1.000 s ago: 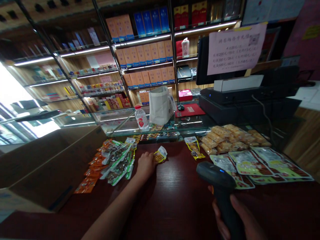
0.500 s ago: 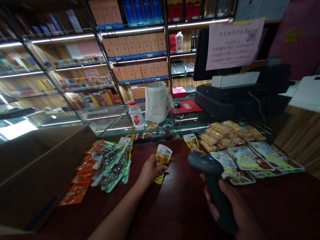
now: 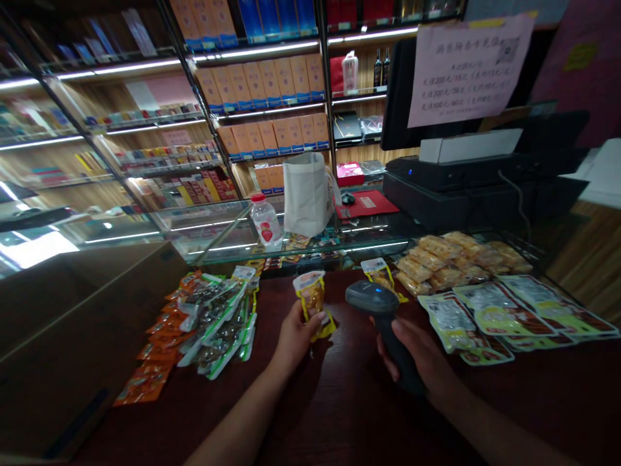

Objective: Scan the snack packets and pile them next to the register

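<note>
While L hand [image 3: 292, 336] pinches pkt [image 3: 314, 299], long axis up-left, R hand [image 3: 421, 357] grips scanner [image 3: 371, 298], aimed L

Shelf strips [image 3: 257, 50] glow behind a dim counter [image 3: 339, 414], left edge glaring and soft.

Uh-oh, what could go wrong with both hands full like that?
The left hand pinches a shiny packet between thumb and fingers, so it might slip. The scanner in the right hand could bump another yellow-edged packet lying just behind it.
</note>
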Demonstrator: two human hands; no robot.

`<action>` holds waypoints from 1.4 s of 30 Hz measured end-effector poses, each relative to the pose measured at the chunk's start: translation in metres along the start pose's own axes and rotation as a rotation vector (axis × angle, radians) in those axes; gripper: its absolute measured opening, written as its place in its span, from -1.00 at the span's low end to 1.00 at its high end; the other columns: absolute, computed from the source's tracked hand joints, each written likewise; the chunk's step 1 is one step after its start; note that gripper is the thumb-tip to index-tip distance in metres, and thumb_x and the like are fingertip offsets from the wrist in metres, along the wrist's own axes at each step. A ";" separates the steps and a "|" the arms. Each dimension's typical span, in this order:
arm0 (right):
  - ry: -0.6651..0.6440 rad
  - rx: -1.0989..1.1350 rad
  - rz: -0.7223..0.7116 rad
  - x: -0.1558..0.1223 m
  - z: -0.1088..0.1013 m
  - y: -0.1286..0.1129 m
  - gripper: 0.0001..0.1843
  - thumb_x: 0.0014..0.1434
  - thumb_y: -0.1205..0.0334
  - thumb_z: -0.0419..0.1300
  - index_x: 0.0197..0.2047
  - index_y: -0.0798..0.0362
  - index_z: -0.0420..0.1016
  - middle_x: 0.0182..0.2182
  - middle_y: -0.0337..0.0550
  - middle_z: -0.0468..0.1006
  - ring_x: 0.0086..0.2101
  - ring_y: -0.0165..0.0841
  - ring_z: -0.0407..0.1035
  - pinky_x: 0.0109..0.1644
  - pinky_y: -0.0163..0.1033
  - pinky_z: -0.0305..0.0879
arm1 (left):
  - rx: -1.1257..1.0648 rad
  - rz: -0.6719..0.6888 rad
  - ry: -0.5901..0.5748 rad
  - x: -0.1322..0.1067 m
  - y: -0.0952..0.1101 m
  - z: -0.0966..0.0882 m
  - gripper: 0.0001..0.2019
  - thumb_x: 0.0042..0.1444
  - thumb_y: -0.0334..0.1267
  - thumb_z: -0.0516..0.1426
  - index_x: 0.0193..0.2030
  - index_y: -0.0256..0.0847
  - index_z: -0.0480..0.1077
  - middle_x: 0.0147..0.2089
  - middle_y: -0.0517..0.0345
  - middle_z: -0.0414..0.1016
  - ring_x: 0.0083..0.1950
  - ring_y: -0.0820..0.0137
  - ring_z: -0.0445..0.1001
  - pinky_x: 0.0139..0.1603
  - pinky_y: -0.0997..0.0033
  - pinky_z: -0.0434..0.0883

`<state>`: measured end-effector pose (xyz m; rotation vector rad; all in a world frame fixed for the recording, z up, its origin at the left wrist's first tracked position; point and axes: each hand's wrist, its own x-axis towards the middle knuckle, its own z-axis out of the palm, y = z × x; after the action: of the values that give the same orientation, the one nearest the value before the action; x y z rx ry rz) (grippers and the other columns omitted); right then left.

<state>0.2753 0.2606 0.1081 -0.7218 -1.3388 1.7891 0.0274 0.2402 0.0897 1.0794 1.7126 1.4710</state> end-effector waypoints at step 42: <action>0.066 0.185 -0.110 0.002 -0.028 -0.026 -0.53 0.24 -0.19 0.13 -0.30 0.10 0.46 -0.58 -0.23 0.45 -0.69 -0.47 0.22 -0.61 -0.35 0.13 | -0.200 -0.071 -0.253 -0.003 0.004 0.023 -0.61 -0.07 -0.03 0.33 -0.23 -0.28 0.40 -0.43 0.22 0.48 -0.58 0.55 0.33 -0.58 0.55 0.31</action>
<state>0.3030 0.2807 0.1250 -0.5905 -1.1305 1.7581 0.0495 0.2480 0.0896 1.0370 1.3838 1.3650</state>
